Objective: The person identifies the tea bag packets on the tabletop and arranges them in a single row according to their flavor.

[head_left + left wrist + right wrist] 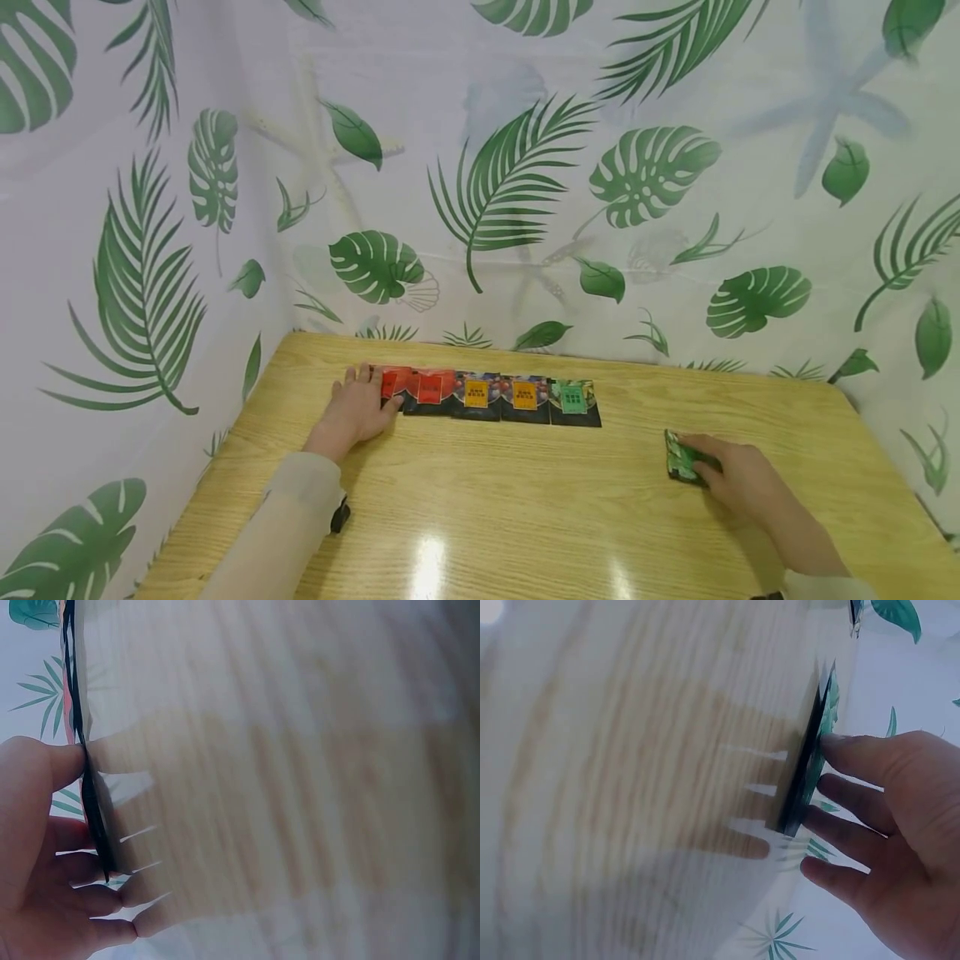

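Observation:
Several flat sachets lie in a row towards the back of the table. At the left end is a red sachet (389, 382), partly covered by my left hand (357, 410), whose fingers are spread and touch its edges. Beside it come another red sachet (430, 388), two with yellow labels (476, 395) and a green-labelled one (574, 402) at the right end. My right hand (738, 475) holds a green sachet (681, 460) between thumb and fingers, apart from the row. In the right wrist view, this green sachet (810, 761) appears edge-on, close to the tabletop; a second layer may lie beneath it.
The light wooden table (480, 492) meets a leaf-patterned cloth (525, 208) at the back and on the left. Light glares off the tabletop near its front.

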